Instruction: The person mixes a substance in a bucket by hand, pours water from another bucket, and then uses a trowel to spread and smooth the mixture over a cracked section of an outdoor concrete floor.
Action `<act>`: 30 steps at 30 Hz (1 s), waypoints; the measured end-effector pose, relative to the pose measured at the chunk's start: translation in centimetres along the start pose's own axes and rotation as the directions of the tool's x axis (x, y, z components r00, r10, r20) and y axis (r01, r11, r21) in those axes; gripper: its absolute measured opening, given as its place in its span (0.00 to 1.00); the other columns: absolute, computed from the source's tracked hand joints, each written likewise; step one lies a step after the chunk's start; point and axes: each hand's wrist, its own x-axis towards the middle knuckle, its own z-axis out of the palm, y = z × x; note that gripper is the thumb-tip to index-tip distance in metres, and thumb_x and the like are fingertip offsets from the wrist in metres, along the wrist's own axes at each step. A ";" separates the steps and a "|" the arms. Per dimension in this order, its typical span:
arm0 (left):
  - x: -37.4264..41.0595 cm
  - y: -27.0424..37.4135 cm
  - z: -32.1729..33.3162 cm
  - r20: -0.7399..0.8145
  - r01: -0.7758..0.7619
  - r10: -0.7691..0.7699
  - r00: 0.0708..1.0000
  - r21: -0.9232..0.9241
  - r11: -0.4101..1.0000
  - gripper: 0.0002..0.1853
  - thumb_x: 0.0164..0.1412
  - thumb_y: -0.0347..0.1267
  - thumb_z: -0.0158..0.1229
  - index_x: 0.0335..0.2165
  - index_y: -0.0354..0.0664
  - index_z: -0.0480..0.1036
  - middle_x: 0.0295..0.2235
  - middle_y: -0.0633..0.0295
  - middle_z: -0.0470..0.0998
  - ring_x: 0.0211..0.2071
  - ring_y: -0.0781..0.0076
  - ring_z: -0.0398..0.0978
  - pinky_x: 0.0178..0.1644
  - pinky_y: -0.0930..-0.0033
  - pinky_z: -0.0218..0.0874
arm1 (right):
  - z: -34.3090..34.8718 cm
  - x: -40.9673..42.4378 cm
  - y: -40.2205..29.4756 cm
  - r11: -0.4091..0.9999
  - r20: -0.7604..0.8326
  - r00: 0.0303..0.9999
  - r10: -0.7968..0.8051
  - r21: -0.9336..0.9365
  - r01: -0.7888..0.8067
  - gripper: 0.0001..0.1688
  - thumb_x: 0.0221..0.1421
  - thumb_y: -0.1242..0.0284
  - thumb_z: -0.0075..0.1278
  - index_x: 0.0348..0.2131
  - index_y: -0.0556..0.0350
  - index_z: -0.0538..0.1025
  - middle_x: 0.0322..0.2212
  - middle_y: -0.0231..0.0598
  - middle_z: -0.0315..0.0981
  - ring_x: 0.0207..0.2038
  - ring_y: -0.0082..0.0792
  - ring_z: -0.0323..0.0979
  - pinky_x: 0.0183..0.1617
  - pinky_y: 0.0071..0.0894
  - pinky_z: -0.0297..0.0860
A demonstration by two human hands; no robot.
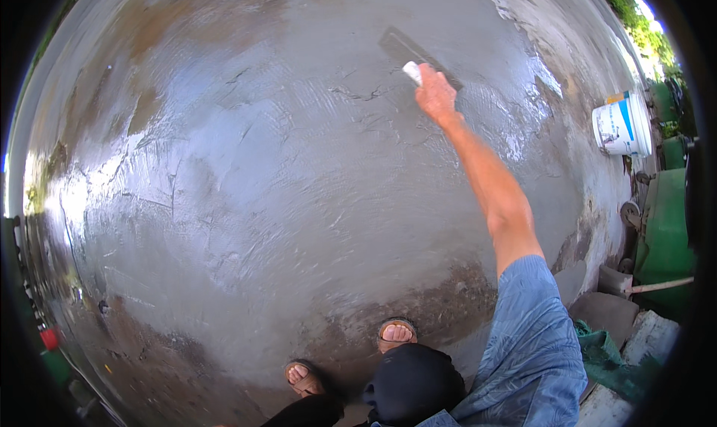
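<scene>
My right hand (436, 95) grips the white handle of a rectangular finishing trowel (399, 43), arm stretched far forward. The trowel's grey blade lies against wet grey cement (336, 169), angled from upper left to lower right. Around it the cement shows ridges, curved trowel marks and shallow tears. To the left the wet surface shines with reflected light. Thin brownish patches (210, 18) show at the upper left. My left hand is out of view.
My sandalled feet (396, 333) are by a dark, rough strip (448, 292) at the cement's near edge. At the right are a white plastic bucket (620, 126), green wheeled bins (664, 220), a shovel (615, 281), green netting (602, 346) and pale blocks (650, 334). Something red (49, 338) lies far left.
</scene>
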 end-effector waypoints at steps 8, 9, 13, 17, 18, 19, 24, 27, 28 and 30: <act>-0.8 0.1 -0.9 0.050 0.068 -0.070 0.996 0.037 0.997 0.18 0.63 0.38 0.58 0.28 0.30 0.79 0.28 0.48 0.81 0.36 0.57 0.78 0.47 0.56 0.67 | 4.0 3.9 -3.7 0.986 0.137 0.977 0.163 -0.053 -0.157 0.19 0.50 0.76 0.51 0.44 0.50 0.68 0.42 0.48 0.77 0.49 0.55 0.74 0.48 0.57 0.70; -0.7 0.1 -0.9 0.041 0.087 -0.089 0.995 0.040 0.995 0.18 0.62 0.38 0.58 0.27 0.30 0.79 0.28 0.49 0.81 0.36 0.58 0.78 0.47 0.56 0.67 | 4.3 4.3 -5.2 0.993 0.172 0.978 0.116 -0.051 -0.108 0.20 0.50 0.76 0.52 0.44 0.50 0.68 0.43 0.47 0.77 0.49 0.54 0.74 0.48 0.56 0.71; -0.1 0.3 -1.1 0.055 0.103 -0.108 0.993 0.080 0.991 0.20 0.61 0.39 0.59 0.26 0.30 0.79 0.26 0.50 0.81 0.35 0.60 0.79 0.46 0.58 0.68 | 5.8 4.3 -10.0 0.995 0.094 0.991 -0.095 0.016 0.094 0.19 0.49 0.77 0.51 0.43 0.49 0.68 0.39 0.45 0.78 0.45 0.53 0.76 0.46 0.56 0.72; -0.2 0.9 -0.3 0.016 0.111 -0.113 0.993 0.075 0.991 0.20 0.62 0.39 0.59 0.26 0.30 0.79 0.27 0.49 0.82 0.34 0.61 0.79 0.46 0.60 0.68 | 5.5 0.6 -14.9 0.919 0.162 0.906 -0.390 0.128 0.373 0.17 0.47 0.79 0.50 0.40 0.51 0.69 0.36 0.43 0.76 0.42 0.51 0.75 0.43 0.53 0.72; -0.3 0.9 -0.1 0.003 0.102 -0.103 0.995 0.061 0.993 0.19 0.62 0.39 0.58 0.26 0.30 0.79 0.27 0.49 0.82 0.34 0.61 0.79 0.46 0.60 0.69 | 5.3 -0.3 -15.8 0.902 0.194 0.884 -0.425 0.170 0.397 0.16 0.47 0.79 0.49 0.39 0.52 0.68 0.35 0.43 0.76 0.41 0.51 0.74 0.42 0.53 0.72; -0.4 0.9 0.1 -0.005 0.097 -0.097 0.995 0.050 0.994 0.19 0.62 0.39 0.58 0.26 0.30 0.79 0.27 0.49 0.82 0.34 0.60 0.79 0.46 0.60 0.69 | 5.0 -1.1 -15.9 0.908 0.143 0.904 -0.402 0.189 0.374 0.16 0.48 0.79 0.48 0.39 0.52 0.69 0.35 0.44 0.76 0.41 0.51 0.74 0.42 0.53 0.72; -0.5 0.5 -1.2 0.057 0.094 -0.099 0.993 0.094 0.991 0.19 0.63 0.38 0.57 0.25 0.31 0.79 0.27 0.49 0.82 0.35 0.60 0.79 0.47 0.59 0.68 | 4.1 0.9 -10.7 0.986 0.039 0.998 -0.042 0.165 0.035 0.14 0.49 0.74 0.47 0.40 0.52 0.70 0.34 0.50 0.78 0.42 0.58 0.75 0.47 0.59 0.69; -1.3 -0.3 -2.1 0.080 0.068 -0.077 0.994 0.112 0.991 0.19 0.63 0.39 0.57 0.25 0.32 0.79 0.27 0.49 0.82 0.35 0.60 0.79 0.48 0.58 0.68 | 4.0 4.0 -7.3 0.968 0.172 0.958 0.232 0.059 -0.245 0.20 0.49 0.67 0.49 0.43 0.51 0.71 0.40 0.52 0.78 0.47 0.57 0.75 0.51 0.55 0.69; -1.1 -0.5 -2.5 0.104 0.058 -0.069 0.992 0.108 0.992 0.20 0.63 0.39 0.57 0.25 0.32 0.79 0.27 0.50 0.82 0.36 0.60 0.79 0.48 0.57 0.67 | 4.4 5.2 -5.3 0.956 0.139 0.948 0.285 0.034 -0.292 0.21 0.49 0.66 0.50 0.44 0.51 0.72 0.42 0.52 0.78 0.49 0.56 0.74 0.52 0.54 0.69; -1.4 -0.8 -2.7 0.107 0.059 -0.068 0.992 0.091 0.994 0.20 0.63 0.40 0.57 0.25 0.32 0.79 0.27 0.50 0.82 0.37 0.60 0.79 0.48 0.57 0.67 | 5.7 6.0 -6.1 0.949 0.130 0.943 0.305 0.035 -0.312 0.23 0.49 0.64 0.50 0.46 0.50 0.73 0.44 0.52 0.78 0.50 0.56 0.74 0.53 0.53 0.69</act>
